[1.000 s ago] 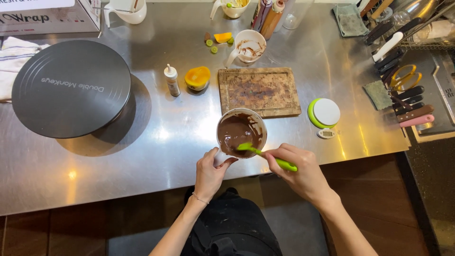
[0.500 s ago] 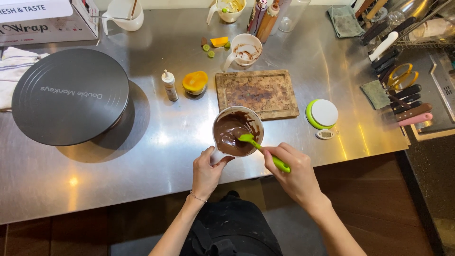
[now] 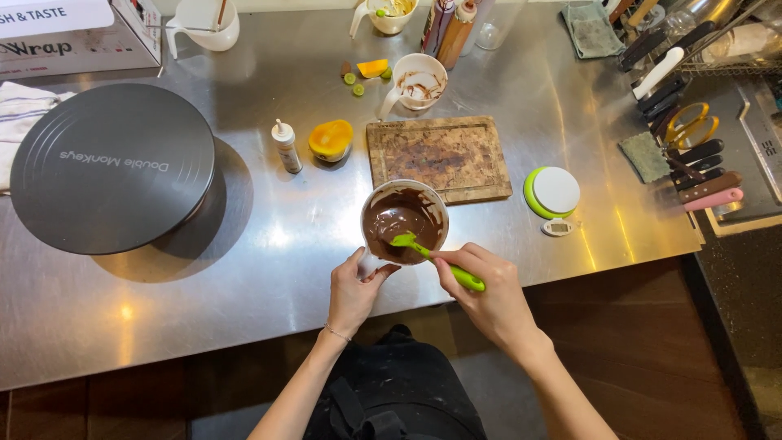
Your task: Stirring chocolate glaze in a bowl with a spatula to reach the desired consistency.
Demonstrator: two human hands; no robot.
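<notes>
While chocolate fills the white jug (image 3: 405, 220) — stirring scene.
Left hand (image 3: 352, 292) pinches its handle; right hand (image 3: 489, 293) clasps the green spatula (image 3: 436, 259).

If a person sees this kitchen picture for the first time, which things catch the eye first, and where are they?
At the near edge of the steel counter, a white cup of melted chocolate draws the eye: the left hand steadies its handle while the right hand holds a green spatula dipped into it. To the far left sits a large dark round turntable. Just behind the cup lies a chocolate-stained wooden cutting board.
</notes>
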